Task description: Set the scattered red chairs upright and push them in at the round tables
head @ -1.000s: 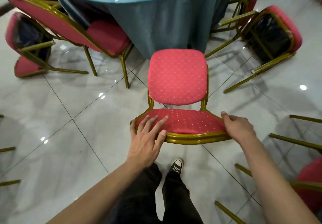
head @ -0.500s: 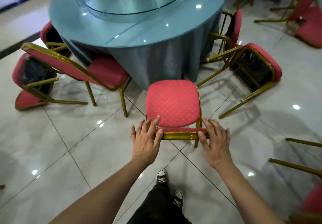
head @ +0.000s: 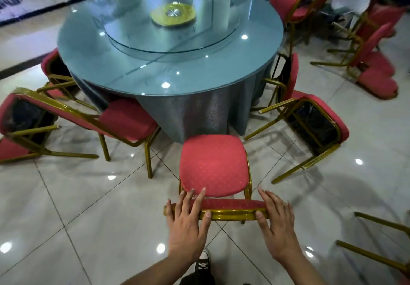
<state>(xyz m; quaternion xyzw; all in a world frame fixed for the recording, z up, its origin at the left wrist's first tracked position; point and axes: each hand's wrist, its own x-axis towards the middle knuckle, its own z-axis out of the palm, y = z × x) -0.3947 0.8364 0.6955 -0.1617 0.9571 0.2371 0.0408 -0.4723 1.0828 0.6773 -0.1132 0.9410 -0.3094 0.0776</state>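
Fingers [head: 200, 198] of both hands rest flat on chair back [head: 233, 206]

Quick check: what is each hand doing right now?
Left hand: open, straight fingers pressing the upright chair's backrest.
Right hand: open, fingers straight on the same backrest's right end.

My arms are bare to the frame's edge — no sleeves, watch or rings on the left hand [head: 186, 229] or right hand [head: 277, 229]. Below, dark trousers [head: 197, 279] and a black sneaker [head: 203, 262] — white laces, white toe cap.
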